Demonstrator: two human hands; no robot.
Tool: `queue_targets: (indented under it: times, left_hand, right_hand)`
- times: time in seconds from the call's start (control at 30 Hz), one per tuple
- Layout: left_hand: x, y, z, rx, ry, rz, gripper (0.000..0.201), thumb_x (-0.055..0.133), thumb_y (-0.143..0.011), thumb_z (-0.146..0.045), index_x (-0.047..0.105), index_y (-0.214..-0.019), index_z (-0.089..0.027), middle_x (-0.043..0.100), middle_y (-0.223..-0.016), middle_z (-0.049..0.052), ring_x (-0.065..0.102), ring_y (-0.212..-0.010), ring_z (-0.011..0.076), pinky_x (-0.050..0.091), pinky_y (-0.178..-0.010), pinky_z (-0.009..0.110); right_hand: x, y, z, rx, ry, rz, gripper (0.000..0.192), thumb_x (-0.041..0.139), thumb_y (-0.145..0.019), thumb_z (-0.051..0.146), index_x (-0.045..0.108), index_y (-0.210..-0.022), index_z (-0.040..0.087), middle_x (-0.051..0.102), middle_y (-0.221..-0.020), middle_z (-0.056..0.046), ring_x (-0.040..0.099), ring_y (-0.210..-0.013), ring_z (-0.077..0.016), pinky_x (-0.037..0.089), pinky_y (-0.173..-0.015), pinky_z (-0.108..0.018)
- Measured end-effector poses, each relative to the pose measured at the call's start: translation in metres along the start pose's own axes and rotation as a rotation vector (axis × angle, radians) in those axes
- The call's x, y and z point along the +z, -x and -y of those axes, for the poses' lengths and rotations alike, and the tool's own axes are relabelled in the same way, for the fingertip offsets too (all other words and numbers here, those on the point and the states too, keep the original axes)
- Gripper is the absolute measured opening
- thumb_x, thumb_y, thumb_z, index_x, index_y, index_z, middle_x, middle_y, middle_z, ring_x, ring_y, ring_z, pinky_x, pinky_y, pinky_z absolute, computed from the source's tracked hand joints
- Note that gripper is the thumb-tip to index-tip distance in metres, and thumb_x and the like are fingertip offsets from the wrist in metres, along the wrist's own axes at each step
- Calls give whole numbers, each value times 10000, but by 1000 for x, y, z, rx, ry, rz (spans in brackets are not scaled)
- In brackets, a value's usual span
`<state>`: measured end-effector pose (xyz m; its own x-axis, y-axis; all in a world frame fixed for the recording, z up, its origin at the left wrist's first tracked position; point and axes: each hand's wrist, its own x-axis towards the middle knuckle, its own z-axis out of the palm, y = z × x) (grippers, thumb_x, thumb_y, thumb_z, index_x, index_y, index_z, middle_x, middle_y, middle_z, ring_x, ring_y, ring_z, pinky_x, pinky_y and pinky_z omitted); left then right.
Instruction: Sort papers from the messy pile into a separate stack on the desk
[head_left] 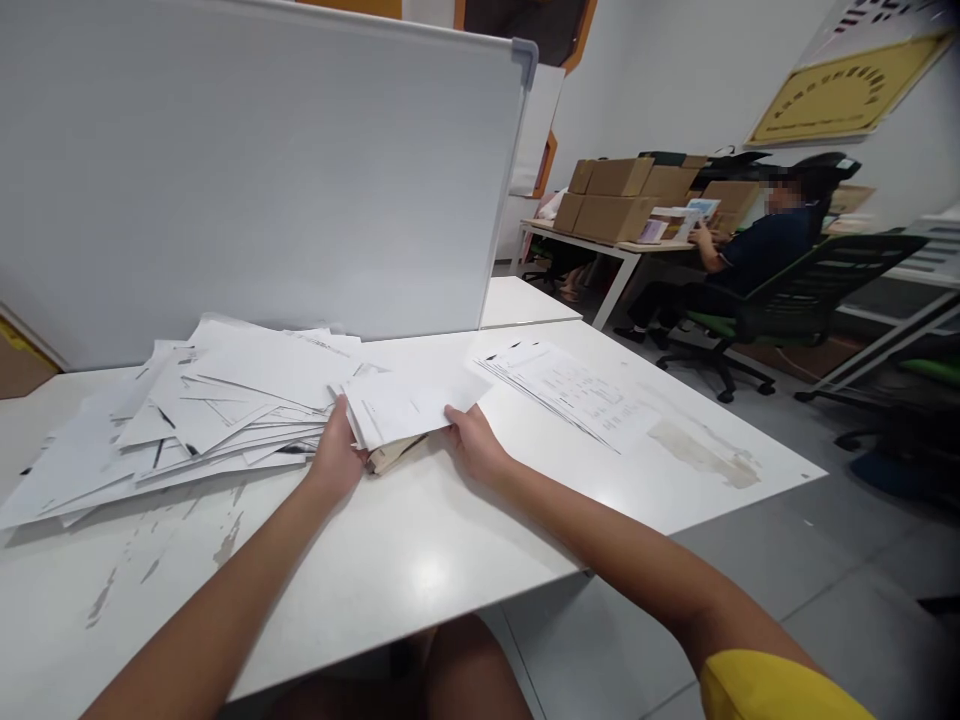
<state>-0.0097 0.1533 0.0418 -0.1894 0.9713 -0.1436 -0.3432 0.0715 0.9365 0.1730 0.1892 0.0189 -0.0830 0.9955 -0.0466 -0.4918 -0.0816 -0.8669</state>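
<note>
Between my two hands is a small stack of white paper sheets (416, 405). My left hand (339, 455) grips its left edge, thumb on top and fingers underneath. At the right edge, my right hand (472, 442) is closed on the same sheets, its thumb showing above. Something tan (394, 455), with a folded look, shows just under the front edge of the sheets; I cannot tell what it is. To the left lies a large loose heap of papers (232, 400). A neater, slightly fanned stack of printed sheets (570, 390) rests to the right.
A whiteboard (262, 170) stands upright along the back of the white table (390, 570). Dark stains mark the tabletop at left and right. Beyond, a person (772, 240) sits in an office chair (810, 290) at another desk with cardboard boxes (615, 200).
</note>
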Motion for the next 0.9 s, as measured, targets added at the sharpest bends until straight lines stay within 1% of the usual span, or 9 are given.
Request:
queue_targets:
  times: [0.13, 0.23, 0.33, 0.4, 0.47, 0.53, 0.63, 0.77, 0.9]
  left_hand:
    - [2, 1, 1, 131, -117, 10, 558, 847, -633, -464, 674, -1092, -196, 749, -1098, 104, 686, -1095, 300, 558, -978, 435]
    - [1, 3, -5, 299, -165, -14, 537, 859, -601, -506, 701, -1001, -184, 755, -1050, 99, 679, -1104, 302, 510, -1053, 464]
    - [0, 7, -13, 389, -187, 17, 502, 838, -627, -545, 720, -992, -221, 752, -1080, 77, 648, -1173, 302, 482, -1096, 468]
    - [1, 10, -14, 391, -203, 19, 476, 831, -638, -551, 728, -993, -251, 752, -1077, 60, 647, -1179, 302, 482, -1101, 480]
    - [4, 14, -11, 378, -221, 13, 452, 814, -664, -552, 728, -1003, -265, 751, -1078, 51, 656, -1166, 298, 487, -1097, 490]
    - [7, 17, -7, 349, -227, 25, 449, 802, -683, -549, 723, -1021, -265, 744, -1112, 54, 652, -1177, 296, 490, -1093, 492]
    - [12, 21, -3, 290, -234, 53, 499, 811, -659, -562, 716, -1039, -252, 735, -1150, 70, 636, -1208, 315, 510, -1065, 502]
    - [11, 23, -1, 249, -279, 96, 560, 820, -628, -580, 710, -1053, -233, 741, -1126, 98, 651, -1172, 348, 559, -988, 505]
    - [4, 20, 3, 329, -266, 111, 589, 811, -651, -569, 680, -1113, -227, 729, -1156, 98, 668, -1124, 324, 583, -938, 443]
  right_hand:
    - [1, 7, 10, -38, 171, 188, 534, 707, -804, 335, 556, -1312, 270, 681, -1275, -60, 563, -1291, -266, 423, -1159, -463]
    - [-5, 0, 24, -126, 215, 135, 657, 727, -791, 431, 496, -1380, 254, 619, -1380, -83, 518, -1338, -272, 386, -1168, -463]
    - [-22, -20, 48, -289, 248, 19, 801, 757, -748, 474, 408, -1445, 287, 410, -1577, -77, 383, -1454, -252, 333, -1197, -437]
    - [-36, -33, 66, -366, 322, 124, 830, 778, -730, 473, 403, -1453, 311, 345, -1617, -57, 323, -1493, -234, 284, -1221, -420]
    - [-46, -42, 79, -377, 392, 291, 839, 799, -716, 466, 416, -1449, 320, 381, -1596, -53, 325, -1495, -231, 252, -1234, -427]
    - [-51, -45, 84, -347, 424, 365, 861, 817, -698, 454, 416, -1447, 312, 413, -1574, -60, 345, -1483, -238, 246, -1235, -444]
    - [-48, -41, 83, -293, 408, 404, 823, 816, -689, 444, 449, -1408, 284, 462, -1538, -70, 408, -1435, -255, 334, -1193, -435]
    - [-44, -36, 85, -236, 354, 447, 611, 781, -692, 445, 563, -1228, 250, 640, -1334, -58, 576, -1247, -271, 491, -1039, -387]
    - [-49, -38, 91, -262, 304, 413, 447, 722, -697, 384, 601, -1103, 241, 702, -1170, -26, 632, -1120, -247, 519, -947, -340]
